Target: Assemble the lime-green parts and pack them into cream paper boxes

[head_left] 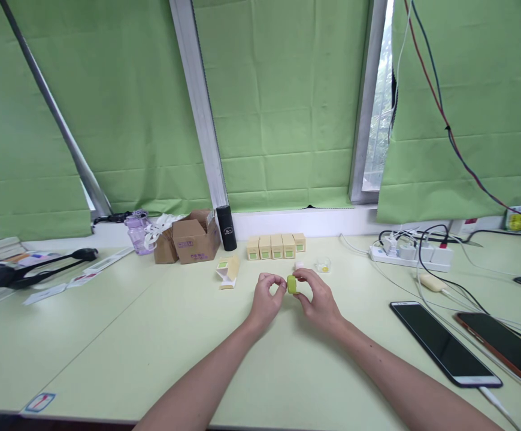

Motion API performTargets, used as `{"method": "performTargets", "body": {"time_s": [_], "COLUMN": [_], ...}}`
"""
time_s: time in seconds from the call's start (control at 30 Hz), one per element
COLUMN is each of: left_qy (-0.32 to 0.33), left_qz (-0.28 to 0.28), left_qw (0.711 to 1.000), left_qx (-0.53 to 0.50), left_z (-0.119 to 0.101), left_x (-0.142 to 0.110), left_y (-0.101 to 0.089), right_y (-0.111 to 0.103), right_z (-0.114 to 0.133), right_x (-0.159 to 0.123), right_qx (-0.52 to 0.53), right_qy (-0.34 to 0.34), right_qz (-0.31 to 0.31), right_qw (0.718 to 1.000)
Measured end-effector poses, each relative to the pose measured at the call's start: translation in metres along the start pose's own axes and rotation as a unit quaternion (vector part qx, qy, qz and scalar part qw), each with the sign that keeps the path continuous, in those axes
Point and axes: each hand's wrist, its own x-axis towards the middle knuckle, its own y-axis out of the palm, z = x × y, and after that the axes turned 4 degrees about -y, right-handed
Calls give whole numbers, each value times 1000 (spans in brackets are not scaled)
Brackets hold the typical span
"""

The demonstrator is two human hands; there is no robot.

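Observation:
Both my hands meet over the middle of the pale green table. A small green object is pinched in the fingers of my right hand. My left hand is closed in a pinch right beside it, touching or almost touching its left side. Just behind lie an opened small cream box, a tiny pink-white piece and a small clear cap or dish. A row of several cream boxes with green labels stands further back.
Two phones lie at the right, with a power strip and many cables behind them. A brown carton, a black cylinder and a purple bottle stand at the back left. A black tool lies far left.

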Motion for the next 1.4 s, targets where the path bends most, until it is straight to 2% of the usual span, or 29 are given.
{"method": "performTargets", "body": {"time_s": [0.8,1.1,1.2,1.4], "left_qy": [-10,-18,0,75], "left_qz": [-21,-52,-48,4], "left_qw": [1000,998,999,997], "left_qx": [10,13,10,3], "left_z": [3,7,4,-4], "left_x": [2,3,1,-8], "left_y": [-3,-4,-6,-9], "right_y": [-1,0,-3,-7], "right_z": [-5,-10,-8,-2], "right_x": [-1,-2,-2,0], "right_qx": [-5,-27,-40,-77], "right_qy": [13,3,-8,-46], "right_qz": [-12,-17,-11,14], "right_qw": [1000,999,999,996]}}
